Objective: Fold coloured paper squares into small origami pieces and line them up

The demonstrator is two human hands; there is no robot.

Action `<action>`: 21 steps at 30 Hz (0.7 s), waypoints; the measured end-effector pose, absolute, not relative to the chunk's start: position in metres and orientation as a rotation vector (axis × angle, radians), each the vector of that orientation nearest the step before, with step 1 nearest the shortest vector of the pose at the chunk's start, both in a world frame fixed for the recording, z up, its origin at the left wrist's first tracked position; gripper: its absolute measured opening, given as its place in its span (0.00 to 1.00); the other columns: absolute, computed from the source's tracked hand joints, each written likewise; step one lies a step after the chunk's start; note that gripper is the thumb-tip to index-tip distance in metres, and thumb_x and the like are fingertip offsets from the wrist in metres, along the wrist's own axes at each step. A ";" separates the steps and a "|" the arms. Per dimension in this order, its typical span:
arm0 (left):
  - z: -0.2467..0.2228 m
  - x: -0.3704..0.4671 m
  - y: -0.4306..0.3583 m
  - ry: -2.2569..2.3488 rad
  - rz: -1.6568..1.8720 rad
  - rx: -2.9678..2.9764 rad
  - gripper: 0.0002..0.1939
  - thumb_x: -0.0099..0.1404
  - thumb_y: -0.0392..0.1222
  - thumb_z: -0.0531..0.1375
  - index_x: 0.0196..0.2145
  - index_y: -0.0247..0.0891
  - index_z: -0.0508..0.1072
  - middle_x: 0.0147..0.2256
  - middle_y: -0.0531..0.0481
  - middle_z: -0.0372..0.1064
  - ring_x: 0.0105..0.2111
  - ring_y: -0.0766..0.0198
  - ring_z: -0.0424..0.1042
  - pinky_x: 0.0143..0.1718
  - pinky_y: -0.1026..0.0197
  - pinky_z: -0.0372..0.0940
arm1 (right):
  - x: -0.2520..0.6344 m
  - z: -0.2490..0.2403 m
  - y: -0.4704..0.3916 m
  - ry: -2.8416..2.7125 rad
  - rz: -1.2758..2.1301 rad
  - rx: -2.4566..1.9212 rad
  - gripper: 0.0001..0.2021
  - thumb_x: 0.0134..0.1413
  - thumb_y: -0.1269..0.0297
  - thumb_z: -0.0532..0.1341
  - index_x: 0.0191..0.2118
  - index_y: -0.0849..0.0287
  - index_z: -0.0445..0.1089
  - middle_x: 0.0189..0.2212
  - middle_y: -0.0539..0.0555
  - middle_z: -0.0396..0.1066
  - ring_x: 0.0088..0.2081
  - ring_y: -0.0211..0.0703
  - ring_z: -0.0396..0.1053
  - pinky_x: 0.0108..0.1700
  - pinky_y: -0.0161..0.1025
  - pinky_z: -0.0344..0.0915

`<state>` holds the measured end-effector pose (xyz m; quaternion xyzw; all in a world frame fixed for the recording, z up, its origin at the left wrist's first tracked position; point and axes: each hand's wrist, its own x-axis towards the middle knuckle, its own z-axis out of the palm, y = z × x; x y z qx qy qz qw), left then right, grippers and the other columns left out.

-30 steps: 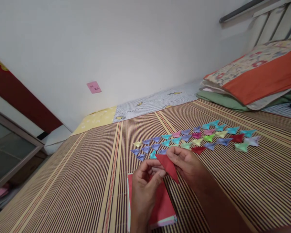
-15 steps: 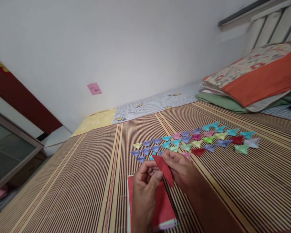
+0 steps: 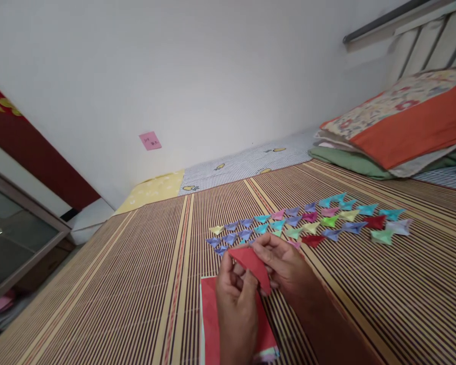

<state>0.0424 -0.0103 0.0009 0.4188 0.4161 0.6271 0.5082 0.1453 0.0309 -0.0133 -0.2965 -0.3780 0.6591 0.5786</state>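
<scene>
Your left hand (image 3: 237, 304) and right hand (image 3: 285, 263) both pinch the folded red paper (image 3: 253, 263), held up between them, fingers bent around its edges. Right below your left hand: paper stack (image 3: 212, 314), red sheet on top, lying on the striped mat (image 3: 137, 284). Beyond your hands, small folded paper pieces (image 3: 330, 221) in uneven rows, mixed colors. Pillow (image 3: 406, 119), orange and floral, far right on folded bedding (image 3: 349, 159). Pink note (image 3: 150, 141) on wall (image 3: 213, 76).
</scene>
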 end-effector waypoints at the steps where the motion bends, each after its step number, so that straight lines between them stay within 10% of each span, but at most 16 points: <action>1: 0.001 0.044 -0.011 1.020 1.488 1.017 0.19 0.63 0.45 0.68 0.51 0.38 0.76 0.33 0.49 0.78 0.24 0.67 0.72 0.27 0.67 0.68 | 0.143 -0.014 0.031 -0.880 1.498 -0.713 0.20 0.50 0.47 0.72 0.34 0.55 0.66 0.20 0.42 0.66 0.13 0.29 0.55 0.12 0.27 0.52; 8: -0.001 0.039 -0.011 1.370 1.638 1.138 0.17 0.66 0.48 0.65 0.47 0.36 0.82 0.32 0.47 0.79 0.28 0.63 0.75 0.30 0.64 0.70 | 0.142 0.002 0.021 -1.254 0.954 -0.931 0.09 0.62 0.59 0.63 0.33 0.56 0.70 0.23 0.47 0.68 0.23 0.37 0.66 0.25 0.34 0.65; 12: -0.004 0.033 -0.011 1.471 1.706 1.234 0.15 0.68 0.46 0.62 0.48 0.39 0.82 0.35 0.46 0.81 0.35 0.59 0.79 0.39 0.60 0.74 | 0.147 0.015 0.012 -1.555 0.794 -0.914 0.05 0.52 0.68 0.68 0.37 0.55 0.75 0.32 0.50 0.74 0.35 0.42 0.71 0.37 0.38 0.67; 21: -0.001 0.035 -0.012 1.459 1.737 1.379 0.16 0.68 0.40 0.61 0.51 0.49 0.82 0.52 0.48 0.80 0.53 0.55 0.78 0.54 0.54 0.73 | 0.137 0.007 0.011 -1.362 0.758 -0.947 0.07 0.61 0.69 0.57 0.39 0.56 0.73 0.33 0.52 0.77 0.33 0.43 0.75 0.35 0.36 0.70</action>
